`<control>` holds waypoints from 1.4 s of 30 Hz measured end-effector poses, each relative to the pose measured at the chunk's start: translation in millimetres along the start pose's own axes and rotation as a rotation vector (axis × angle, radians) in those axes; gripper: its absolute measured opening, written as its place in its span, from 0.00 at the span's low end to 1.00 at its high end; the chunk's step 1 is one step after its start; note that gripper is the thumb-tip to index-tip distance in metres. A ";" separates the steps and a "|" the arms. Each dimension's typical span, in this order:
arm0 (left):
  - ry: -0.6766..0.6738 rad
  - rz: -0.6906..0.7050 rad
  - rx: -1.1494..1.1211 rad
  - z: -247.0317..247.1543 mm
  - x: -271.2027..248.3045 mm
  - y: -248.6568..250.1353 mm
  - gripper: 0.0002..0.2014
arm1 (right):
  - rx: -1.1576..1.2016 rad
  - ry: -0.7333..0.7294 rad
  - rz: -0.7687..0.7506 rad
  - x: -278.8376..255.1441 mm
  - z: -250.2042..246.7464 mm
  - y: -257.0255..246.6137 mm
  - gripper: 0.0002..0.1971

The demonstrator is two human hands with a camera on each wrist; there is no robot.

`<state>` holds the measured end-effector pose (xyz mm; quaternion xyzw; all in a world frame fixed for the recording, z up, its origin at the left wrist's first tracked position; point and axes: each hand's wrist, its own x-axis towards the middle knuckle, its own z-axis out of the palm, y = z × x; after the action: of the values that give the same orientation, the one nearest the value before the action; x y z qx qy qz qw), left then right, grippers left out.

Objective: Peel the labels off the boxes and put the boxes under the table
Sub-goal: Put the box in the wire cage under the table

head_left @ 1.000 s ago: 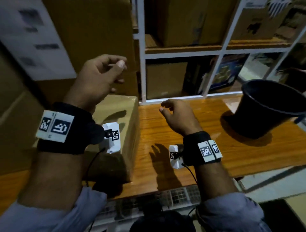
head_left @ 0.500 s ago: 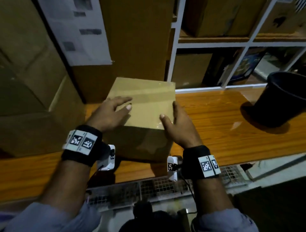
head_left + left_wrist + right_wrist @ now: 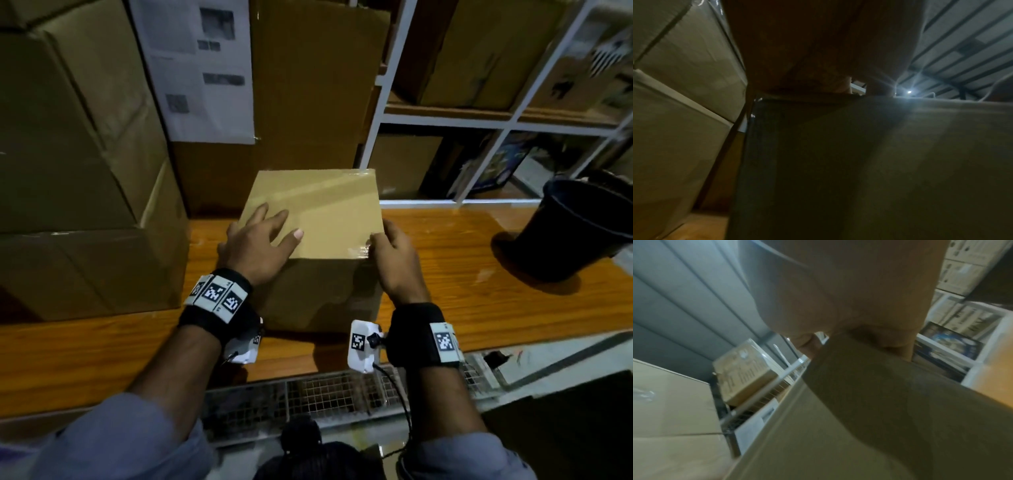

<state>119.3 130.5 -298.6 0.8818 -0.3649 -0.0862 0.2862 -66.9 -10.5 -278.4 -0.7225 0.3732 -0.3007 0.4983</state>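
Observation:
A small plain cardboard box (image 3: 329, 212) stands on the wooden table (image 3: 462, 246), with shiny clear tape along its top edges. My left hand (image 3: 260, 240) lies flat on the near left part of the top, fingers spread. My right hand (image 3: 387, 246) grips the near right corner, thumb on the taped top edge and fingers down the right side. The left wrist view shows the box's shaded front face (image 3: 879, 162) under my palm. The right wrist view shows its corner (image 3: 859, 418) under my thumb. No label shows on the faces I can see.
Large cardboard boxes (image 3: 68, 171) stand stacked at the left. A tall box behind carries white paper sheets (image 3: 202, 68). A white shelf frame (image 3: 445, 120) with more boxes runs behind the table. A black bucket (image 3: 582, 229) leans at the right. Wire mesh (image 3: 325, 394) lies below the table's front edge.
Both hands came down from the air onto the box. My left hand has slid further onto the top, and my right hand has settled at the near right corner.

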 end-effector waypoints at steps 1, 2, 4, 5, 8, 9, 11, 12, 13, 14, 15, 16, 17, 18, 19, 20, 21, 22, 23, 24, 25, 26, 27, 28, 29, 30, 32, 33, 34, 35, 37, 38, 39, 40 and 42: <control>-0.005 0.000 -0.062 -0.9 1.7 -4.9 0.37 | 0.006 -0.012 -0.026 2.1 -0.7 -4.2 0.22; -0.014 -0.008 -0.140 -0.7 3.4 -9.8 0.40 | -0.002 -0.017 -0.058 4.0 -1.0 -7.3 0.25; -0.054 -0.039 -0.295 5.4 6.8 -18.4 0.44 | -0.047 -0.008 -0.127 8.4 -1.1 -14.1 0.32; -0.080 -0.063 -0.345 9.4 6.6 -20.7 0.45 | -0.068 -0.006 -0.161 10.4 -1.1 -17.3 0.35; -0.113 -0.184 -0.423 14.3 4.5 -16.9 0.57 | -0.116 -0.079 -0.246 14.6 1.0 -23.0 0.31; -0.122 -0.213 -0.459 8.0 1.7 -9.6 0.61 | -0.125 -0.122 -0.263 14.4 2.9 -23.7 0.29; -0.147 -0.233 -0.538 -8.0 -2.9 7.3 0.56 | -0.140 -0.190 -0.290 13.7 6.2 -24.4 0.25; -0.163 -0.235 -0.587 -16.3 -5.1 16.5 0.51 | -0.150 -0.216 -0.307 14.0 7.2 -24.0 0.23; -0.176 -0.230 -0.639 -22.6 -5.0 22.9 0.48 | -0.153 -0.244 -0.316 14.7 7.7 -24.0 0.22; -0.181 -0.209 -0.682 -27.7 -4.1 27.5 0.48 | -0.143 -0.275 -0.315 15.4 7.6 -24.2 0.22; -0.179 -0.185 -0.717 -31.9 -3.6 31.6 0.51 | -0.120 -0.307 -0.306 16.0 7.9 -24.0 0.21; -0.175 -0.160 -0.747 -34.3 -1.9 32.8 0.54 | -0.096 -0.332 -0.293 15.2 8.9 -24.6 0.20; -0.171 -0.150 -0.780 -34.2 0.6 31.3 0.57 | -0.096 -0.324 -0.280 14.1 9.5 -23.9 0.19; -0.160 -0.168 -0.813 -33.8 4.0 28.2 0.59 | -0.140 -0.274 -0.275 13.9 10.4 -21.3 0.18; -0.158 -0.195 -0.842 -33.1 7.1 23.0 0.59 | -0.247 -0.198 -0.258 15.3 11.2 -16.2 0.19; -0.155 -0.207 -0.862 -32.1 10.6 15.9 0.57 | -0.376 -0.140 -0.208 17.6 11.2 -9.8 0.25; -0.157 -0.213 -0.872 -33.5 11.3 10.3 0.53 | -0.478 -0.119 -0.128 20.6 10.8 -2.5 0.33; -0.164 -0.207 -0.871 -37.5 8.3 7.8 0.46 | -0.529 -0.124 -0.044 22.9 11.0 5.3 0.40; -0.159 -0.203 -0.886 -39.9 7.2 3.3 0.36 | -0.542 -0.142 0.017 25.0 11.6 13.7 0.44; -0.153 -0.204 -0.900 -42.6 5.7 0.0 0.27 | -0.533 -0.159 0.042 25.9 12.5 20.8 0.45; -0.147 -0.219 -0.923 -44.3 5.5 -5.5 0.21 | -0.509 -0.171 0.042 25.8 13.8 25.9 0.44; -0.131 -0.235 -0.937 -44.9 6.1 -11.9 0.20 | -0.479 -0.176 0.026 24.8 15.3 28.4 0.41; -0.117 -0.235 -0.942 -46.8 4.7 -15.2 0.22 | -0.458 -0.175 0.006 24.3 17.4 28.7 0.39; -0.099 -0.228 -0.938 -48.0 3.8 -18.6 0.26 | -0.461 -0.176 -0.012 23.8 20.2 27.3 0.37; -0.084 -0.228 -0.928 -48.3 3.5 -22.3 0.31 | -0.485 -0.180 -0.026 24.1 23.4 25.3 0.37; -0.067 -0.240 -0.911 -48.4 3.3 -26.8 0.36 | -0.519 -0.186 -0.044 24.4 27.1 23.3 0.37; -0.035 -0.269 -0.867 -49.9 -0.5 -34.3 0.42 | -0.583 -0.195 -0.080 25.0 34.2 20.2 0.37; -0.029 -0.275 -0.853 -50.6 -2.6 -37.6 0.43 | -0.603 -0.197 -0.091 25.3 37.1 19.5 0.38; -0.029 -0.277 -0.841 -49.8 -4.6 -39.8 0.44 | -0.614 -0.200 -0.095 25.9 38.5 18.9 0.39; -0.024 -0.273 -0.828 -48.4 -6.7 -42.5 0.44 | -0.620 -0.203 -0.096 26.8 39.5 18.1 0.41; 0.003 -0.257 -0.812 -43.1 -12.6 -50.3 0.38 | -0.639 -0.213 -0.091 28.1 42.5 16.1 0.45; 0.011 -0.252 -0.804 -39.4 -16.4 -55.5 0.37 | -0.650 -0.220 -0.092 27.4 44.8 15.2 0.45; 0.015 -0.251 -0.807 -35.9 -19.1 -62.3 0.38 | -0.665 -0.225 -0.102 26.6 47.4 14.0 0.45; 0.009 -0.248 -0.822 -33.4 -22.1 -68.0 0.39 | -0.683 -0.225 -0.113 25.0 50.4 12.9 0.45; 0.000 -0.241 -0.843 -31.7 -27.8 -78.4 0.40 | -0.715 -0.199 -0.130 20.5 55.0 11.8 0.45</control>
<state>157.3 208.5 -318.6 0.7241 -0.1922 -0.2603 0.6090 -14.2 -3.1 -306.0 -0.8987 0.3576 -0.1108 0.2284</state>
